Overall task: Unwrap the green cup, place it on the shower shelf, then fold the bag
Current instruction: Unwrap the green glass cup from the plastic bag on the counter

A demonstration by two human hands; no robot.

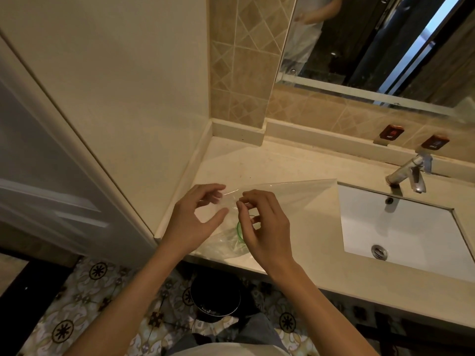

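A clear plastic bag [290, 194] lies on the beige counter [259, 163], its far corner reaching toward the sink. Inside its near end sits the green cup [240, 231], seen only as a green rim; my right hand hides most of it. My right hand [262, 227] pinches the bag's film between thumb and fingertips just above the cup. My left hand [195, 217] hovers at the bag's left edge with fingers and thumb curved apart; its fingertips meet the film, and a grip is not plain.
A white sink [401, 227] with a chrome tap [408, 176] lies to the right. A wall and a door frame [77, 140] close the left side. A black bin [216, 296] stands on the patterned floor under the counter's edge. A mirror [372, 42] hangs behind.
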